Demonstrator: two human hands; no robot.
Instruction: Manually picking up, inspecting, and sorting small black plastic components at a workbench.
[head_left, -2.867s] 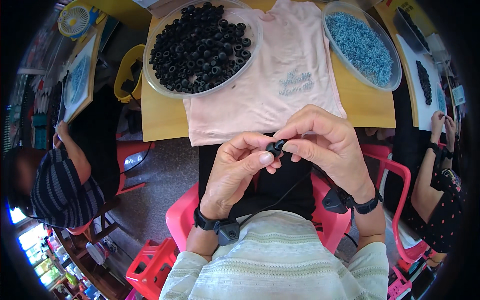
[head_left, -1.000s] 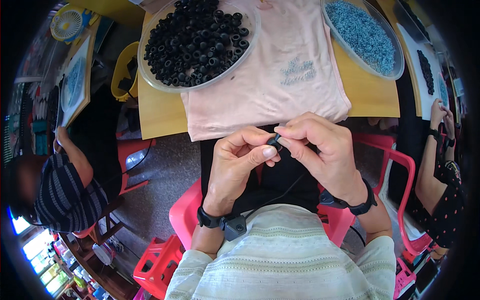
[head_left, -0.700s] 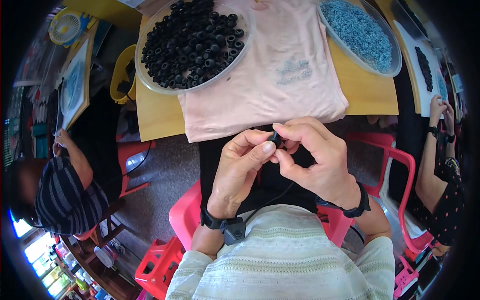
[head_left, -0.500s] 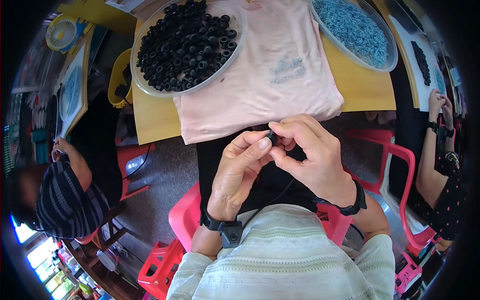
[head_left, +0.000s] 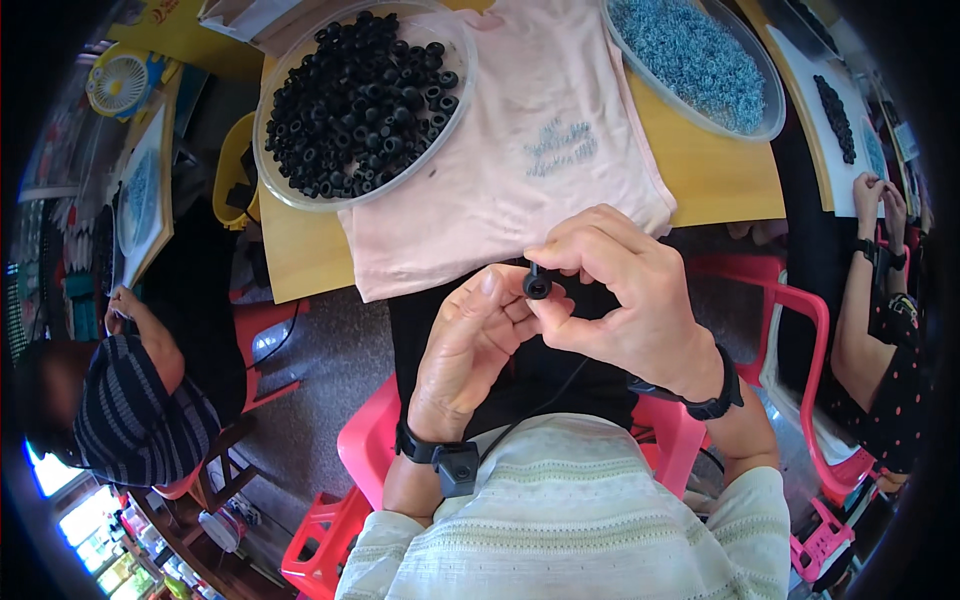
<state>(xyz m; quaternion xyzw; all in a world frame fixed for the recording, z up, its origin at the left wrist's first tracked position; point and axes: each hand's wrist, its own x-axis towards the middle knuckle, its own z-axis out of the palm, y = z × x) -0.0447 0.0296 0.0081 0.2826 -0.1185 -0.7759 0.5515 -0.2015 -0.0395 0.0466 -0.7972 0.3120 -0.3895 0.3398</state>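
Note:
Above my lap, just off the table's front edge, my right hand (head_left: 630, 300) pinches a small black rubber-like part (head_left: 537, 286) between thumb and index finger. A round end with a hole in it faces up. My left hand (head_left: 465, 340) is beside the part, thumb raised away from it and fingers loosely curved; whether those fingertips touch it I cannot tell. A shallow clear tub (head_left: 262, 170) at the table's left holds many similar black parts. On the pink cloth (head_left: 430, 235) lies a cluster of tiny silvery pieces (head_left: 560, 148).
A second clear tub (head_left: 778, 115) with fine light-blue pieces stands right on the wooden table (head_left: 715, 195). Co-workers sit at both sides, one in a striped top (head_left: 145, 410), another with hands (head_left: 880, 205) raised. Red chairs (head_left: 800, 300) and a yellow bin (head_left: 228, 190) flank me.
My left thumb has lifted off the black part. The part, mostly covered before, now shows its holed end in my right hand. The view has shifted slightly.

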